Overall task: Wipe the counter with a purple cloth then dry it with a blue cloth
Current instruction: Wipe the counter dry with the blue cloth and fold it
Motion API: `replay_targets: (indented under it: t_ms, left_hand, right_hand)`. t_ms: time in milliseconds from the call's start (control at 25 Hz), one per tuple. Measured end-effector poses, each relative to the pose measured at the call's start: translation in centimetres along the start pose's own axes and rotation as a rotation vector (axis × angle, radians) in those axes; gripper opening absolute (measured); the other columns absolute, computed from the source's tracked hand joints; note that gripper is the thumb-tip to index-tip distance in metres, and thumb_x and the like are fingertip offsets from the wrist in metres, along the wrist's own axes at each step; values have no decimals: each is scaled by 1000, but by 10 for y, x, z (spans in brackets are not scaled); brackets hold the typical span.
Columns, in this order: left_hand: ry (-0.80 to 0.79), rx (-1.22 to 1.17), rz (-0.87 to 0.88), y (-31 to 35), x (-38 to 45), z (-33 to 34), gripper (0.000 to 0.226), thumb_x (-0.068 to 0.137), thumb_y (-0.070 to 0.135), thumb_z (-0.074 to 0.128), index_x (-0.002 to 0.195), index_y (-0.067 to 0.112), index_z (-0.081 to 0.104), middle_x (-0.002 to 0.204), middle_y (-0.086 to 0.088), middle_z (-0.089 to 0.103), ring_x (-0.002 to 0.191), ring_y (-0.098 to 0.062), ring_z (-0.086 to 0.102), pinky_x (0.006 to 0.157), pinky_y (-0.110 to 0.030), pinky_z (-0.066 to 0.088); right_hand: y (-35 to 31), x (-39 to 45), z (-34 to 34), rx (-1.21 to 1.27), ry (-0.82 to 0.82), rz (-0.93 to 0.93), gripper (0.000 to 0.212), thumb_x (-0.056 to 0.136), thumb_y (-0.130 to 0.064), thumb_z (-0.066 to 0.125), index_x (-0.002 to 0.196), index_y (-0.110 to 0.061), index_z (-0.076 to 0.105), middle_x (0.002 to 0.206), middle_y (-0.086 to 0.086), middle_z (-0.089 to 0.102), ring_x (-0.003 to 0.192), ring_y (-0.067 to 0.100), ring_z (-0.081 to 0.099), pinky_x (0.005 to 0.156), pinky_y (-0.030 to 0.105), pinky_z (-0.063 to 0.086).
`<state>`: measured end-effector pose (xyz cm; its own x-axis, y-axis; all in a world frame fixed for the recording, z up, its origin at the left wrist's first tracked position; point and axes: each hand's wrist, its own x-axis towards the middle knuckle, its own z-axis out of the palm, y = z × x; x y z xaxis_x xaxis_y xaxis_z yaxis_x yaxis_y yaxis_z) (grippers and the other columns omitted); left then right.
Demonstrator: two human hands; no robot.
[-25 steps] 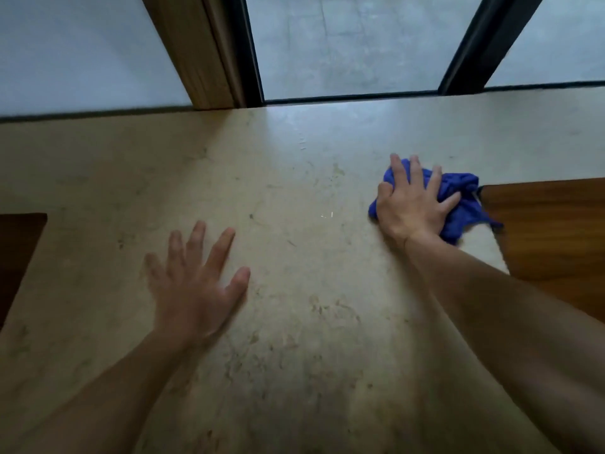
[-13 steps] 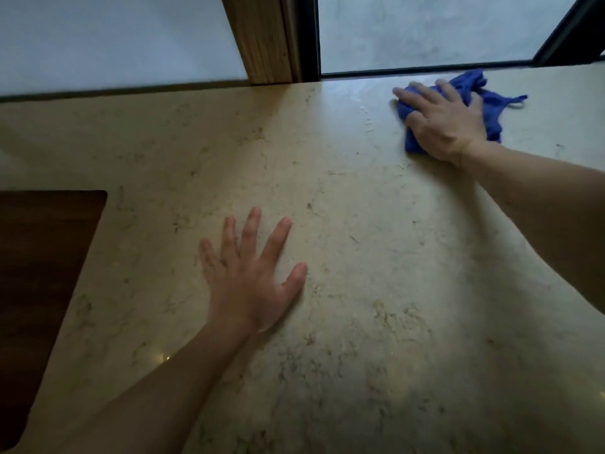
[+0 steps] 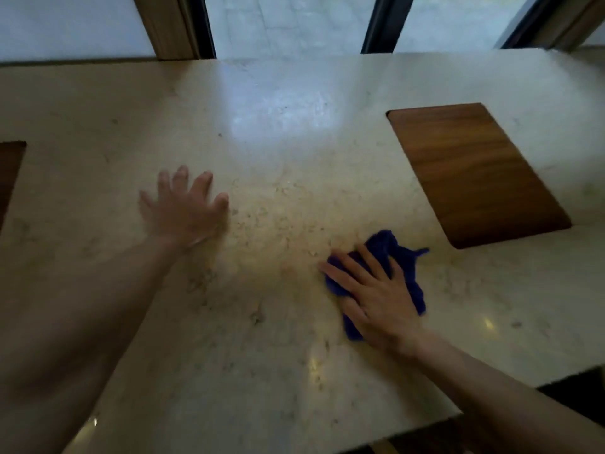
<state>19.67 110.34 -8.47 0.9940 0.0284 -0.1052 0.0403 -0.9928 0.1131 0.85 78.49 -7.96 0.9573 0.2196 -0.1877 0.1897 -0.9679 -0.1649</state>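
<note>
A crumpled blue cloth (image 3: 404, 257) lies on the beige marble counter (image 3: 294, 142), right of centre and near the front. My right hand (image 3: 376, 296) presses flat on top of it, fingers spread, covering most of it. My left hand (image 3: 185, 208) rests flat on the bare counter to the left, fingers apart, holding nothing; it looks blurred. No purple cloth is in view.
A wooden inset panel (image 3: 474, 172) sits in the counter at the right, just beyond the cloth. Another dark wooden panel (image 3: 9, 172) shows at the left edge. Windows with dark frames (image 3: 376, 24) run along the counter's far side. The counter's front edge (image 3: 458, 414) drops off at lower right.
My right hand has dragged the blue cloth from the far edge by the window back toward me, to the near right of the counter. My left hand stays flat on the counter.
</note>
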Motion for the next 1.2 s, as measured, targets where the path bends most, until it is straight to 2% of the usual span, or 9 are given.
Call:
replay_targets:
  t_ms: [80, 160, 280, 360, 440, 520, 760, 960, 1200]
  left_hand:
    - [-16, 36, 71, -5, -39, -4, 59, 93, 65, 30, 144, 35, 34, 161, -5, 20, 148, -33, 10, 112, -69, 9]
    - [-17, 54, 89, -18, -68, -11, 63, 94, 64, 30, 148, 32, 34, 162, -7, 21, 149, -34, 10, 114, -69, 6]
    - [-13, 89, 60, -42, -81, -26, 64, 96, 61, 33, 153, 30, 29, 163, -8, 18, 150, -37, 8, 115, -69, 0]
    - [27, 121, 27, -58, -74, -28, 66, 96, 63, 31, 154, 31, 27, 164, -8, 17, 150, -37, 8, 114, -68, -1]
    - [6, 126, -3, -67, -57, -26, 68, 95, 65, 29, 154, 31, 25, 164, -9, 16, 150, -39, 8, 113, -70, 1]
    - [11, 123, -2, -73, -32, -19, 71, 92, 66, 25, 153, 31, 25, 164, -9, 16, 149, -40, 8, 111, -72, 1]
    - [-6, -28, -30, -90, 39, -11, 68, 87, 69, 27, 148, 40, 27, 161, -7, 18, 148, -40, 9, 107, -78, 1]
    - [20, 2, -48, -88, 38, -6, 73, 81, 70, 22, 149, 42, 28, 161, -6, 21, 149, -38, 8, 109, -76, 4]
    - [42, 5, -29, -89, 40, -2, 70, 82, 68, 30, 148, 43, 29, 160, -6, 23, 149, -39, 10, 110, -75, 9]
  right_hand:
    - [-17, -78, 17, 7, 48, 147, 61, 96, -47, 27, 153, -53, 7, 162, -18, 11, 152, 19, 11, 116, 52, 10]
    - [-39, -125, 30, 51, 59, 389, 62, 96, -48, 24, 152, -53, -3, 163, -18, 8, 151, 18, 9, 114, 57, 16]
    - [-87, -128, 31, 214, 73, 798, 52, 101, -48, 10, 146, -52, -17, 164, -17, -6, 153, 19, -6, 116, 62, 13]
    - [-122, -108, 31, 264, 59, 948, 56, 94, -52, -4, 149, -48, -15, 165, -13, -10, 152, 23, -11, 116, 64, 9]
    - [-154, -83, 34, 275, 56, 956, 61, 90, -50, -11, 151, -44, -14, 165, -10, -12, 152, 27, -12, 115, 66, 7]
    - [-170, -57, 39, 277, 74, 948, 58, 94, -47, -7, 152, -44, -13, 166, -8, -9, 152, 31, -10, 112, 68, 6]
    - [-149, 38, 30, 193, 128, 841, 63, 93, -54, 2, 154, -43, -11, 167, -6, 0, 152, 33, -6, 112, 72, 8]
    - [-112, 194, -9, 171, 222, 683, 61, 95, -40, 19, 156, -39, 15, 166, -2, 15, 151, 35, 7, 109, 74, 10]
    - [-55, 413, -68, 180, 145, 464, 56, 98, -41, 21, 153, -45, 14, 167, -9, 4, 152, 30, -3, 113, 70, -3]
